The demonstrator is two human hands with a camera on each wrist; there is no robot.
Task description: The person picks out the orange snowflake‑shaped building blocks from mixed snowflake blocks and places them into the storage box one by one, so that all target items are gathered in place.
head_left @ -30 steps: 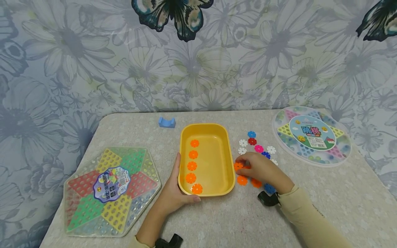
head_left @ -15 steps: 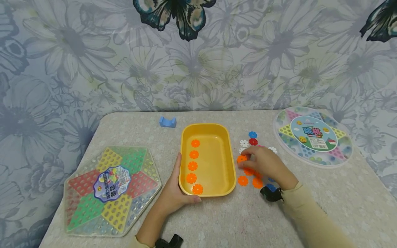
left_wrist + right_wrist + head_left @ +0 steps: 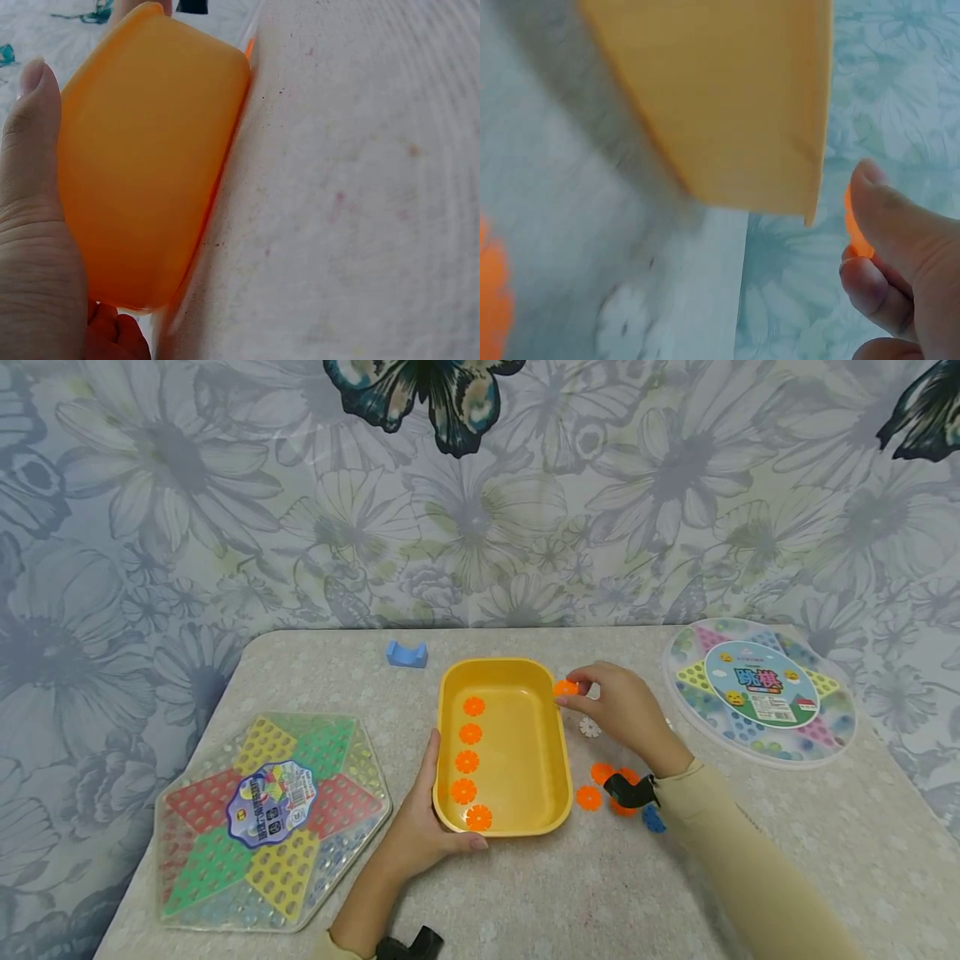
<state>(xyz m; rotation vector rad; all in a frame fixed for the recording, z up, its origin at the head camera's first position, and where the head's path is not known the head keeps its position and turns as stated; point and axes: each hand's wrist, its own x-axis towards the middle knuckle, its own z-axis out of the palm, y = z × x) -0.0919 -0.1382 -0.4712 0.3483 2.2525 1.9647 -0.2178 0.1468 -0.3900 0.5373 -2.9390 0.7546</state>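
Note:
A yellow plastic tray [image 3: 525, 760] sits in the middle of the table, with a column of several orange notched discs [image 3: 467, 762] along its left side. My left hand [image 3: 416, 831] grips its near left corner, thumb along the near wall and fingers up the left side; the left wrist view shows the thumb against the tray's wall [image 3: 150, 165]. Between thumb and fingertips my right hand [image 3: 622, 710] pinches an orange notched disc [image 3: 566, 688], right at the tray's far right rim. That disc [image 3: 856, 225] shows edge-on in the right wrist view.
Loose orange discs [image 3: 588, 797], a blue disc [image 3: 653, 817] and a white disc [image 3: 589, 727] lie right of the tray, partly hidden by the right arm. Game boxes flank it: hexagonal [image 3: 270, 827] left, round [image 3: 761, 689] right. A blue plastic piece [image 3: 407, 654] lies behind.
My right hand has picked up an orange disc from the loose pile and carried it up and left to the tray's right rim. The left hand stays on the tray.

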